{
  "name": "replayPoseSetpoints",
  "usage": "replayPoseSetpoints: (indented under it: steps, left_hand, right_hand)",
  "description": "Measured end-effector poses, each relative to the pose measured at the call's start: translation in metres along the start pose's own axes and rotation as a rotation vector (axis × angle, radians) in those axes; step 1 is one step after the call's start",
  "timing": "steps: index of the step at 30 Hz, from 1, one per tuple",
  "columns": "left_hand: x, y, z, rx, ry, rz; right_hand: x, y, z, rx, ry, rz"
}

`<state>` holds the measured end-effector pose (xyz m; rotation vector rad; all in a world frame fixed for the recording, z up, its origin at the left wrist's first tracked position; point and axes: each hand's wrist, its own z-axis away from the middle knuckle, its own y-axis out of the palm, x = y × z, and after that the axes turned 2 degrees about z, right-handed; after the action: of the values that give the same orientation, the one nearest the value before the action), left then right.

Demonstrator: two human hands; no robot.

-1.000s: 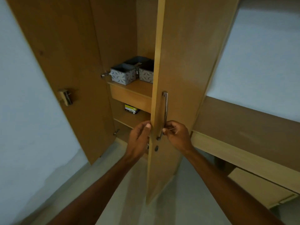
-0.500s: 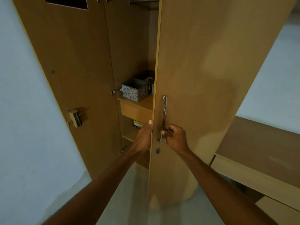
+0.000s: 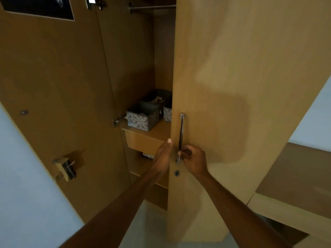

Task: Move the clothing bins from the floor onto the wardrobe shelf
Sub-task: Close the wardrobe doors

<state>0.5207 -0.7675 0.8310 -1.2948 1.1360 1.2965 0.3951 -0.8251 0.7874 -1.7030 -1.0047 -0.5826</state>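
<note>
Grey patterned clothing bins stand on the wardrobe shelf (image 3: 157,130): a front bin (image 3: 142,119), a dark bin (image 3: 155,99) behind it, and a third bin (image 3: 167,113) mostly hidden by the right wardrobe door (image 3: 223,86). My right hand (image 3: 194,159) is closed around the lower end of the metal door handle (image 3: 180,135). My left hand (image 3: 163,154) rests flat against the door's left edge, fingers together and holding nothing.
The left wardrobe door (image 3: 53,86) stands wide open, with a lock block (image 3: 65,168) on its inside. A keyhole (image 3: 176,173) sits below the handle. A wooden desk (image 3: 295,185) is at the right. Pale floor (image 3: 148,224) lies below.
The right door has swung further across the opening, covering more of the bins. My view has lifted and both hands have stayed at the handle and door edge.
</note>
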Motion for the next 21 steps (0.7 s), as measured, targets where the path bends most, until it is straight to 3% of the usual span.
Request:
replayPoseSetpoints:
  steps: [13,21]
  left_hand:
    - [0.002,0.002,-0.096,0.003,0.02,0.052]
    - [0.006,0.0,-0.134,0.09,0.002,0.043]
  right_hand:
    - [-0.024,0.025,-0.085,-0.046,-0.01,-0.008]
    - [-0.035,0.03,-0.112,-0.07,0.003,0.045]
